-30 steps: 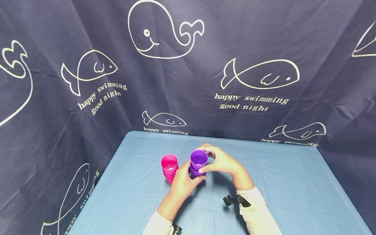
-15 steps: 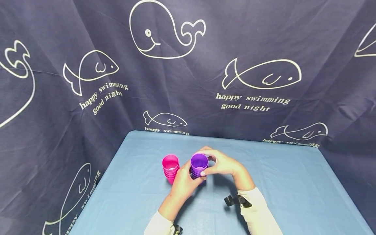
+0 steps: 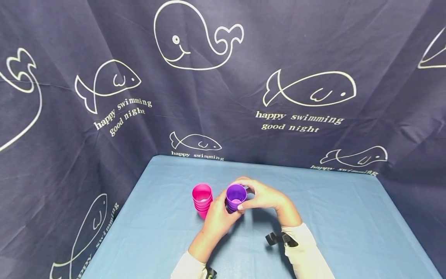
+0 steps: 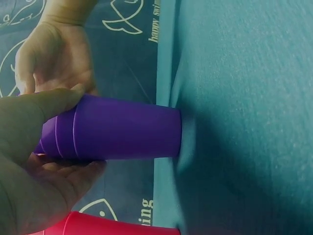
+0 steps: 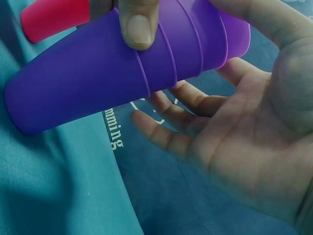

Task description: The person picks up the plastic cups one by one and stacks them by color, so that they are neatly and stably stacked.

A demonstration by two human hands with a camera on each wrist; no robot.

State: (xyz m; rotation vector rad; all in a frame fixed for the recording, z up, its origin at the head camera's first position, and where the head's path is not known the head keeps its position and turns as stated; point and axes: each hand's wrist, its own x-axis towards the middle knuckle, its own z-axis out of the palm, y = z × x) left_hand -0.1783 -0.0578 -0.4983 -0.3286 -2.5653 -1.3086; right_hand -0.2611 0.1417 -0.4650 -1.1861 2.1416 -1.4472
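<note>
A stack of purple cups [image 3: 236, 193] stands upright on the table, its open mouths facing up. My left hand [image 3: 217, 217] grips the stack from the left; in the left wrist view its thumb and fingers are on opposite sides of the purple cups [image 4: 117, 127]. Around the upper part of the stack, my right hand [image 3: 265, 195] has its thumb on the near side and its fingers on the far side. The right wrist view shows several rims of the purple cups [image 5: 88, 73] spaced along the stack. Just left stands a stack of pink cups [image 3: 202, 195], which neither hand grips.
A light blue cloth [image 3: 156, 232] covers the table. Dark curtains [image 3: 223, 93] with white whale and fish drawings rise behind it and at the sides. Black straps with small devices [image 3: 271, 238] sit at the wrists.
The topmost purple cup has sunk deeper into its stack, and my right hand has come down with it. My left hand keeps its grip; the pink stack stays put.
</note>
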